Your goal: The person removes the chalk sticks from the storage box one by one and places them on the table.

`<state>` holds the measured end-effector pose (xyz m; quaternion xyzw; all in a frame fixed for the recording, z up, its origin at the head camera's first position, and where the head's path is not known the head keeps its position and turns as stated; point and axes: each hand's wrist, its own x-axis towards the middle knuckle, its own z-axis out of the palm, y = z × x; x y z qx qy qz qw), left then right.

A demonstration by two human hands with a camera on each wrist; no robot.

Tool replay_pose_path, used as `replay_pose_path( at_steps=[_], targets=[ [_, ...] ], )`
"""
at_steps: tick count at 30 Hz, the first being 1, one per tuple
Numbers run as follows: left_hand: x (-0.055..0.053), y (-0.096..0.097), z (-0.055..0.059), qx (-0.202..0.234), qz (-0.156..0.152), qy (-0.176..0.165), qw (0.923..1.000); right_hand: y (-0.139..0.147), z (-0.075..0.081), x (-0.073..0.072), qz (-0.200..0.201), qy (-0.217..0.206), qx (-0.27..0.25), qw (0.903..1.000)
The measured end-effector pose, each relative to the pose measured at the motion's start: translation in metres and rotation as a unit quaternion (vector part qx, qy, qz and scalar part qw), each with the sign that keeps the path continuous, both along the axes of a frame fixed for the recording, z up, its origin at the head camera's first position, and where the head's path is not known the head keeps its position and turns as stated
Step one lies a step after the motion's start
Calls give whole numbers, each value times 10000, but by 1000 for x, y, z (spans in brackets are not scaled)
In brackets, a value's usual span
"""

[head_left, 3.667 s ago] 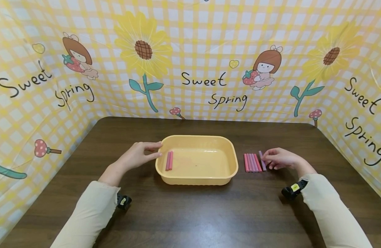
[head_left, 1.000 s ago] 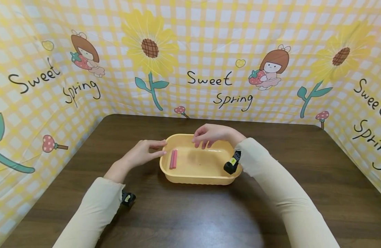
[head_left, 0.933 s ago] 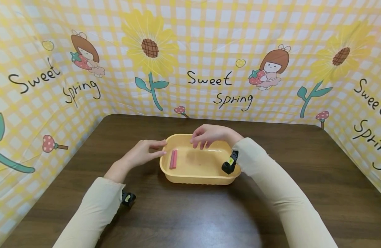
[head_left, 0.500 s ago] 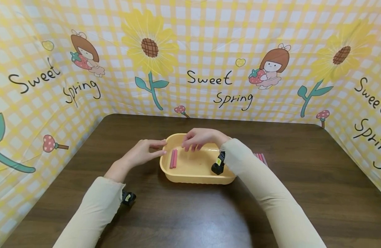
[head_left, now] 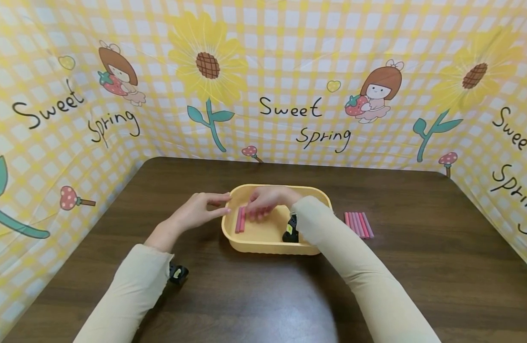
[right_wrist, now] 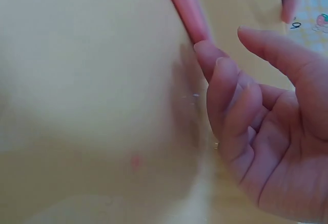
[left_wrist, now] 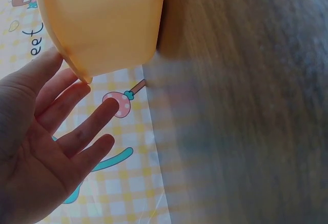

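Observation:
A yellow plastic basin (head_left: 272, 248) stands on the table, and two slim sticks, one dull pink (head_left: 238, 220) and one brighter pink (head_left: 242, 220), lie side by side at its left end. My left hand (head_left: 197, 209) touches the basin's left rim with thumb and fingertips, the fingers fairly straight. Inside the basin, my right hand (head_left: 268, 199) is lowered beside the sticks. In the right wrist view its index fingertip is right at the end of a pink stick (right_wrist: 188, 11); the thumb stands apart and nothing shows between them.
Right of the basin, several pink and purple sticks (head_left: 359, 225) lie in a row on the dark wooden table (head_left: 229, 295). A yellow checked cloth (head_left: 280, 57) with printed flowers surrounds the back and sides. Each wrist wears a small black camera (head_left: 177, 273).
My right hand has left the stick row, where it held a purple stick, crossed into the basin and come down beside the pink sticks. The row, hidden by the sleeve, shows again. Left hand stays.

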<state>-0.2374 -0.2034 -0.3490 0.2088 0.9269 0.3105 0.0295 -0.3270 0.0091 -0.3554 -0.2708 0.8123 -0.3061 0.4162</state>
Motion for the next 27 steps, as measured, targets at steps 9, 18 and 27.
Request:
replay_pose_path(
  at_steps=[9, 18, 27],
  targets=[
    [0, 2, 1, -25, 27, -52, 10000, -3, -5, 2, -62, 130, 268, 9995],
    [-1, 1, -1, -34, 33, -36, 10000, -10, -9, 6, -314, 317, 233, 9987],
    [-1, 0, -1, -19, 19, -30, 10000, -13, -11, 8, -365, 526, 284, 9975]
  ],
)
